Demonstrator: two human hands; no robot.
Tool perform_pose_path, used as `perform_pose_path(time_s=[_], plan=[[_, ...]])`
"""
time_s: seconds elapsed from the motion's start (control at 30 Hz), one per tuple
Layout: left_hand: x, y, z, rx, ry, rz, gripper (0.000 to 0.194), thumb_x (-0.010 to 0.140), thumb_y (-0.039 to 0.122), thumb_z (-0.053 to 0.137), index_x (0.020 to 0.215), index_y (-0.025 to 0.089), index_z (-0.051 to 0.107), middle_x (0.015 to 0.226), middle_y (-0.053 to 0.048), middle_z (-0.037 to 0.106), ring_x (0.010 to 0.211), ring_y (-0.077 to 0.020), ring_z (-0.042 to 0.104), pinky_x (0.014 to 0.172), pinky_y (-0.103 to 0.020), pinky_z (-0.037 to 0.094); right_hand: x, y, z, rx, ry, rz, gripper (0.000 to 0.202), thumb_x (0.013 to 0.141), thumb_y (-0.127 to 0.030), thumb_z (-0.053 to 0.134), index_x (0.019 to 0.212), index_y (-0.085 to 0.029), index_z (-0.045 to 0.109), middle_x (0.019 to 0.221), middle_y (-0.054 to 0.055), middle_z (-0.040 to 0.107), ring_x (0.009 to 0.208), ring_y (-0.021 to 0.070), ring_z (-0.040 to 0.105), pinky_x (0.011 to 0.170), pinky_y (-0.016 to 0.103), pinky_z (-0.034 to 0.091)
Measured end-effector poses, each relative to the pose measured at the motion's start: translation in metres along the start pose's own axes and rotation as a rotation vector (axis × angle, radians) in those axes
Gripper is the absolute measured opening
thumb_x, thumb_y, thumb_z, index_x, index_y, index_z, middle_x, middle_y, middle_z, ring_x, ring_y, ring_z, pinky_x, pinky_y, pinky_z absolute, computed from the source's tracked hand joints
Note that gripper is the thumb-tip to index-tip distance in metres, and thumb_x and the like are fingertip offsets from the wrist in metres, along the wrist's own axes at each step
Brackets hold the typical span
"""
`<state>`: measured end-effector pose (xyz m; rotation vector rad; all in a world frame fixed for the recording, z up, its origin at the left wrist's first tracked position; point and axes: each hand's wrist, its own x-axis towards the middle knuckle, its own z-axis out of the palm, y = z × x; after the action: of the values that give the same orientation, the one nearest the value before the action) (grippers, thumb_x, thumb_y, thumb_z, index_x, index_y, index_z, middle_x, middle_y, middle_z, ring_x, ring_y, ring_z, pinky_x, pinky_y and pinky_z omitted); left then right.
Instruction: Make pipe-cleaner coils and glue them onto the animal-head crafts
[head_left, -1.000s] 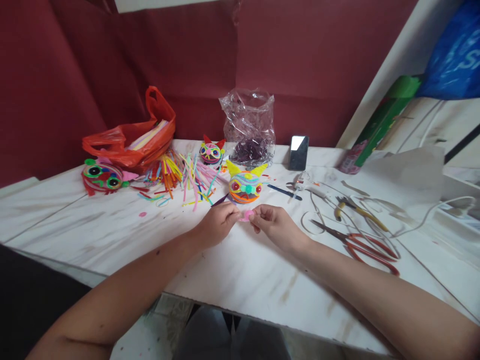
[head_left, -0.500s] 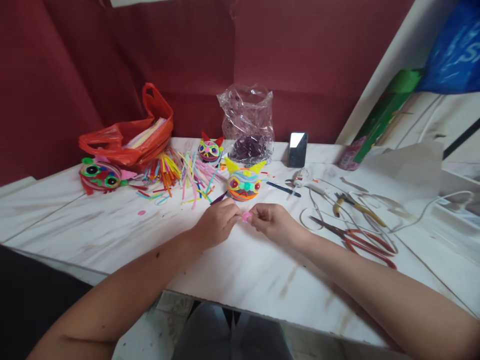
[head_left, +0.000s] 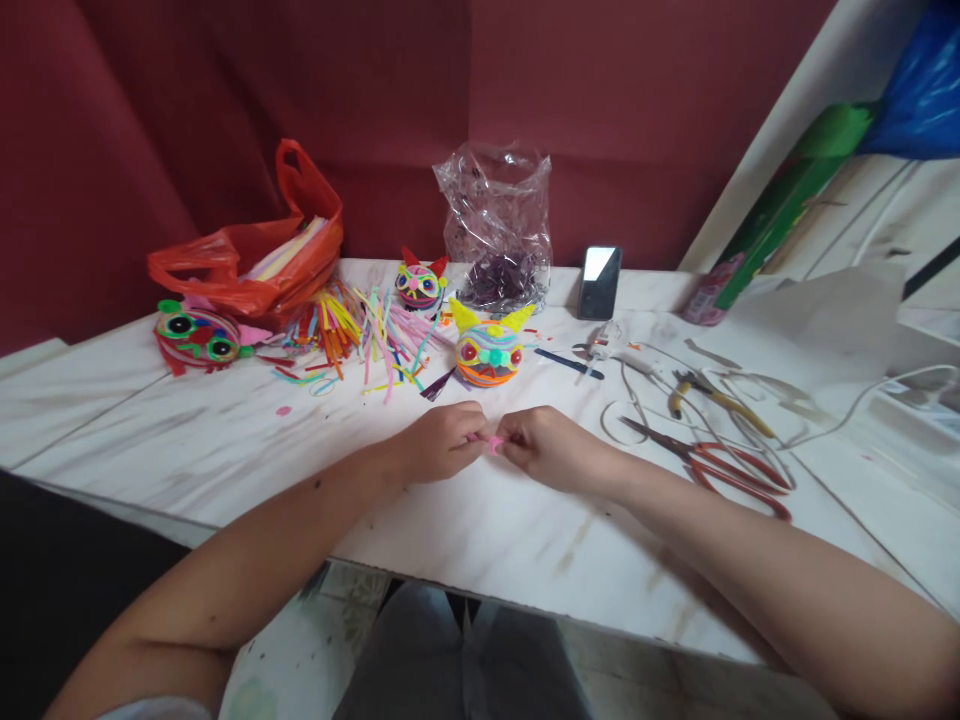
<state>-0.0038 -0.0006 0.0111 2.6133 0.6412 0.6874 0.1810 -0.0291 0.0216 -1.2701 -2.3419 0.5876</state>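
Between my hands is a small pink pipe cleaner piece (head_left: 496, 444), partly wound into a coil and mostly covered by fingers. My left hand (head_left: 446, 440) pinches one end of it, closed. From the other side my right hand (head_left: 541, 445) grips the coiled part with closed fingertips. Just beyond them sits a colourful round animal head (head_left: 489, 357) with yellow horns, red eyes and a turquoise nose. A similar smaller head (head_left: 421, 284) with red horns stands behind it, and another (head_left: 196, 337) lies at the far left.
Loose pipe cleaners (head_left: 386, 340) spill near a red plastic bag (head_left: 247, 255). A clear bag (head_left: 499, 230) and a phone (head_left: 599, 283) stand at the back. Scissors (head_left: 739, 470), pliers (head_left: 724, 400), a glue gun (head_left: 626, 355) and its cable lie on the right.
My hands stay together on the pink pipe cleaner; its coil has turned and a short stretch now shows by my left fingers. The camera view has shifted slightly.
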Motion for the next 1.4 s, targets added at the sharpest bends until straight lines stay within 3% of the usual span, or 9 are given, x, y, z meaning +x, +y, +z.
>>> perform_pose_path(time_s=[0.27,0.47,0.6,0.8,1.03,1.27,1.4], plan=[[0.0,0.004,0.002,-0.091,0.006,-0.037,0.014,0.079,0.02,0.049,0.067,0.015,0.055,0.065,0.0,0.05,0.062,-0.0105,0.047,0.06,-0.023,0.037,-0.001,-0.002,0.001,0.082,-0.009,0.023,0.014,0.069,-0.011,0.052,0.057,-0.017,0.056,0.052,-0.001,0.052,0.048,0.0094,0.041,0.047,0.022,0.029],[0.003,0.008,-0.002,-0.252,0.286,-0.261,0.019,0.08,0.029,0.054,0.067,0.015,0.059,0.068,0.0,0.054,0.065,-0.0099,0.049,0.061,-0.022,0.038,0.008,0.002,-0.002,0.746,0.008,0.151,0.015,0.067,-0.03,0.063,0.069,-0.015,0.061,0.057,-0.002,0.056,0.054,0.0099,0.05,0.056,0.024,0.04],[0.003,0.01,0.002,-0.327,0.451,-0.317,0.021,0.081,0.031,0.053,0.066,0.015,0.056,0.065,0.002,0.052,0.063,-0.0097,0.048,0.061,-0.022,0.039,0.01,-0.002,0.01,0.948,0.14,0.17,0.028,0.061,-0.04,0.071,0.072,-0.015,0.063,0.061,-0.001,0.059,0.058,0.0105,0.052,0.062,0.026,0.041],[0.004,0.014,0.007,-0.232,0.473,-0.318,0.017,0.078,0.025,0.053,0.065,0.015,0.056,0.065,0.002,0.054,0.064,-0.0106,0.049,0.062,-0.023,0.039,0.005,-0.005,0.022,0.802,0.318,0.176,0.036,0.07,-0.052,0.062,0.065,-0.016,0.058,0.056,-0.001,0.056,0.053,0.0108,0.047,0.054,0.025,0.036],[0.004,0.008,-0.002,-0.182,0.299,-0.326,0.009,0.077,0.017,0.053,0.072,0.015,0.06,0.069,0.001,0.057,0.066,-0.0113,0.052,0.063,-0.024,0.04,0.009,0.002,0.016,0.711,0.273,0.187,0.034,0.073,-0.047,0.058,0.058,-0.017,0.052,0.053,-0.002,0.05,0.051,0.0095,0.042,0.05,0.024,0.032],[0.0,-0.002,0.004,0.123,0.352,-0.064,0.014,0.085,0.015,0.046,0.074,0.015,0.055,0.073,-0.002,0.054,0.073,-0.0133,0.051,0.067,-0.025,0.041,0.009,0.006,0.012,0.567,0.212,0.149,0.033,0.076,-0.046,0.053,0.059,-0.017,0.049,0.054,-0.003,0.046,0.05,0.009,0.04,0.048,0.023,0.03],[-0.002,-0.003,0.005,0.166,0.324,0.028,0.015,0.087,0.015,0.042,0.078,0.015,0.054,0.074,-0.003,0.052,0.073,-0.0138,0.051,0.066,-0.025,0.042,0.008,0.006,0.006,0.412,0.184,0.093,0.03,0.077,-0.039,0.051,0.057,-0.017,0.047,0.052,-0.004,0.039,0.049,0.0083,0.035,0.047,0.022,0.027]])
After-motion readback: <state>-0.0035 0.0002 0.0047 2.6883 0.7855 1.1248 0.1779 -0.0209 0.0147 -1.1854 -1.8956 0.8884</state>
